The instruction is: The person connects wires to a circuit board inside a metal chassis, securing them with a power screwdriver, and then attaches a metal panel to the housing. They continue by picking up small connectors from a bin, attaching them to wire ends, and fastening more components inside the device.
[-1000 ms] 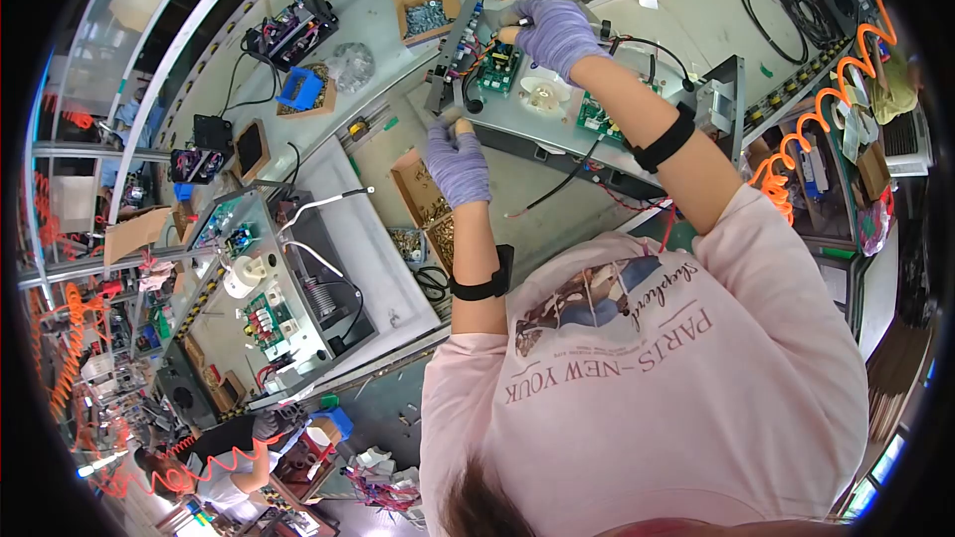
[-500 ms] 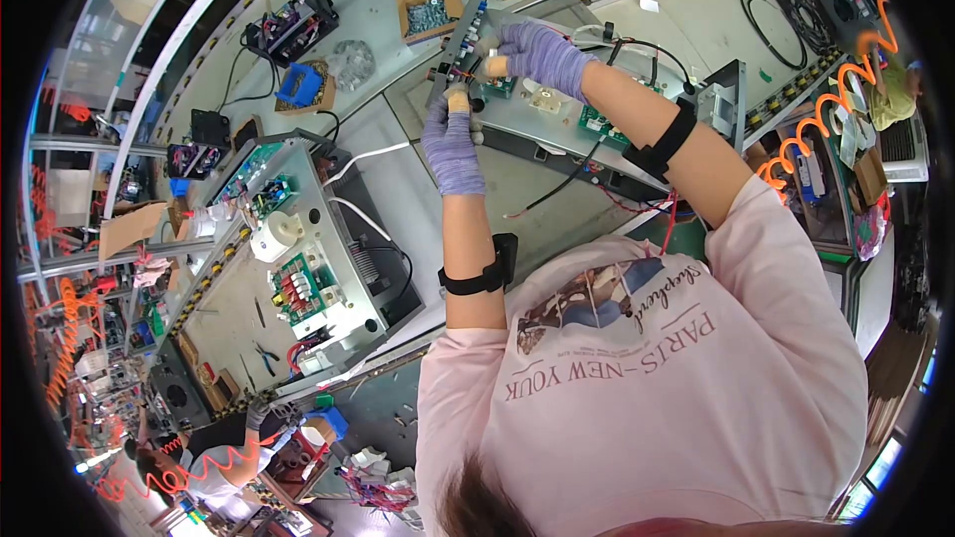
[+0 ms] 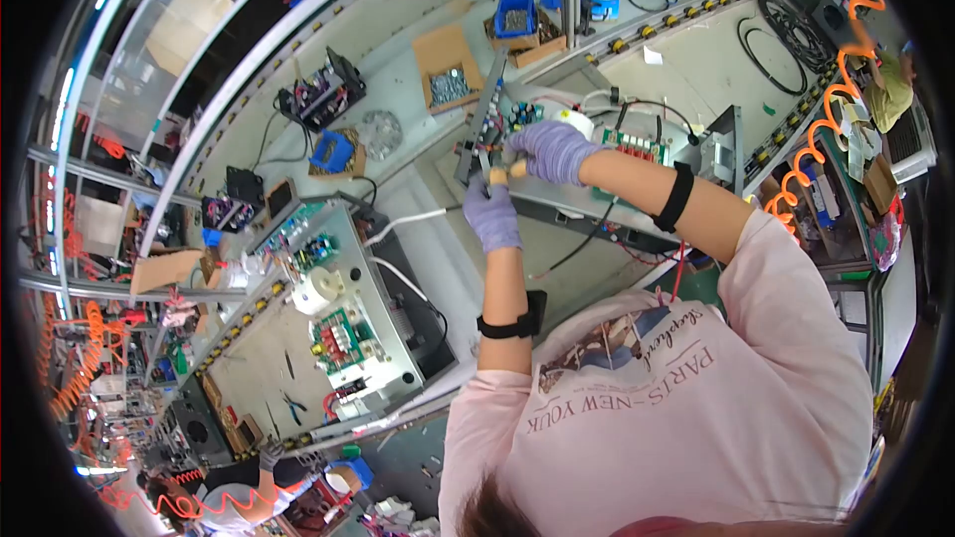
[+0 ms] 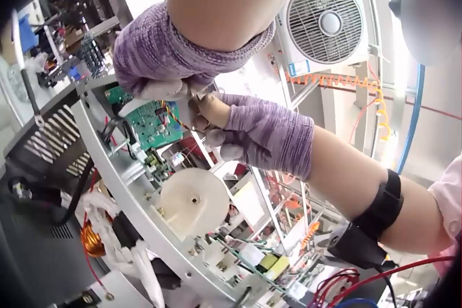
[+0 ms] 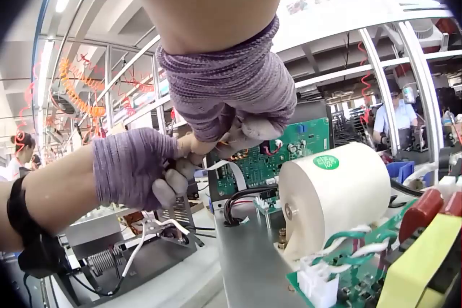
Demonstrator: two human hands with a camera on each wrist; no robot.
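Observation:
In the head view my left hand (image 3: 492, 214) and right hand (image 3: 557, 151), both in purple knit gloves with pale fingertips, meet at the front panel (image 3: 484, 104) of an opened metal chassis. Both hands have curled fingers, which pinch thin coloured wires (image 4: 171, 115) beside a green circuit board (image 4: 157, 126). The fingertips partly hide the wire ends. A white ribbon cable (image 5: 234, 172) runs from the board close under the right fingers. Behind them in the right wrist view stands a white cylinder (image 5: 336, 189) with a green sticker.
A second opened chassis (image 3: 383, 323) with circuit boards stands to the left. Beyond the hands are a cardboard box of screws (image 3: 448, 70), a blue bin (image 3: 333, 151) and a bagged bundle (image 3: 378, 132). Pliers (image 3: 294, 408) lie at lower left. Another person (image 3: 234, 502) works there.
My left hand has moved up along the panel and my right hand has come down toward it, so their fingertips now meet. The head view has shifted, and the left chassis appears farther right.

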